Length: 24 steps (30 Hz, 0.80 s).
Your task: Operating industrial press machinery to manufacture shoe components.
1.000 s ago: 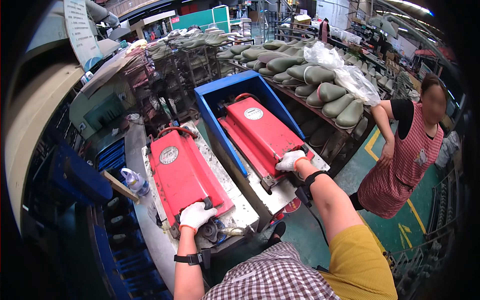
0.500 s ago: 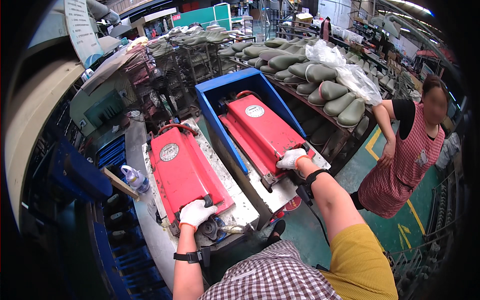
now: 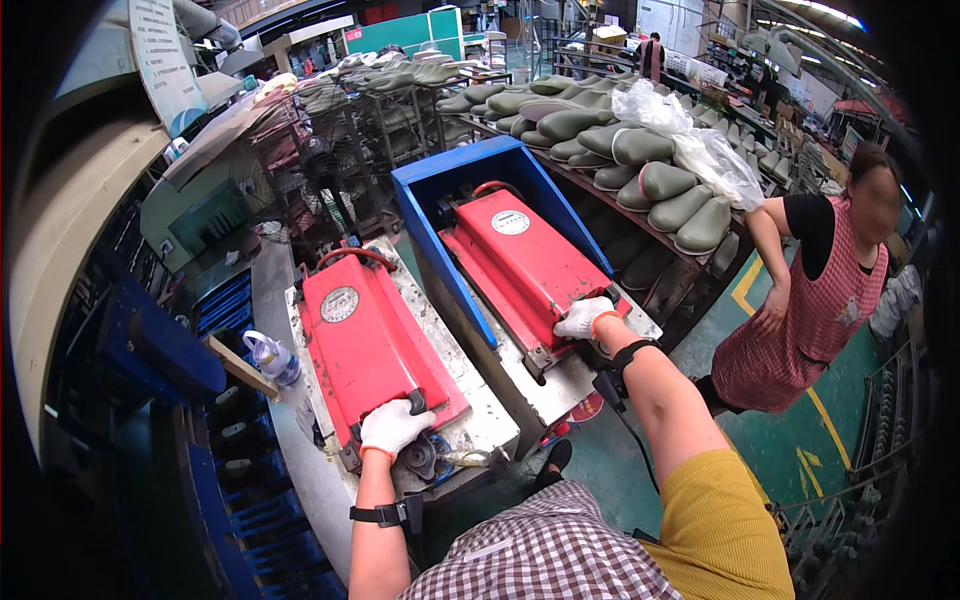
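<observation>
Two long red machine covers lie closed side by side, each with a round label. At the near end of the left red cover (image 3: 350, 335), my left hand (image 3: 396, 427) in a white knit glove is closed on a black handle (image 3: 417, 402). My right hand (image 3: 582, 318), gloved the same way, is closed at the near end of the right red cover (image 3: 520, 255); its fingers partly hide the handle there. Black straps circle both my wrists. A dark round knob (image 3: 418, 457) sits just below my left hand.
A blue metal hood (image 3: 462, 160) surrounds the right cover's far end. Green shoes (image 3: 690, 215) fill a rack beyond, with clear plastic sheeting (image 3: 705, 150) on top. A co-worker (image 3: 800, 300) in a checked apron stands at the right. A white-and-purple bottle (image 3: 270, 358) stands left of the machines.
Both my hands stay where they were on the covers. The co-worker at the right has shifted slightly, the lower body moving a little left.
</observation>
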Motion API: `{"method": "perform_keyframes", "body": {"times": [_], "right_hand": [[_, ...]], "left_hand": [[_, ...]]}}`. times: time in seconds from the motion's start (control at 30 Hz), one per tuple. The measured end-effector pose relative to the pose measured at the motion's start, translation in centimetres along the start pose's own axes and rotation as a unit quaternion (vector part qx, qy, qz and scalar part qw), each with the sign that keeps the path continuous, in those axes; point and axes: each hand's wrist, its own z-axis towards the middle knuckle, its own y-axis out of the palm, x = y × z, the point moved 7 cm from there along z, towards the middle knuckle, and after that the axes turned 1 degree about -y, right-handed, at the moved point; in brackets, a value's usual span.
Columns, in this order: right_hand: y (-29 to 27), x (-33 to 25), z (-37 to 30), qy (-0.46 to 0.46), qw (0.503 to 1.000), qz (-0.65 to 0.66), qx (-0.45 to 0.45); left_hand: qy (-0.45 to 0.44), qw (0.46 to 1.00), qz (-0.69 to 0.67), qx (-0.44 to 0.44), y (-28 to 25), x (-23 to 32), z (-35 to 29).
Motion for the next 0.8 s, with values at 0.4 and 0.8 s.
{"method": "perform_keyframes", "body": {"times": [0.4, 0.8], "right_hand": [[1.0, 0.0, 0.5, 0.014, 1.000, -0.004, -0.005], [0.9, 0.4, 1.1, 0.005, 0.999, -0.014, 0.039]], "left_hand": [[0.002, 1.000, -0.006, -0.006, 0.8, -0.9, -0.1], [0.006, 1.000, -0.023, -0.013, 0.4, -0.2, 0.0]]}}
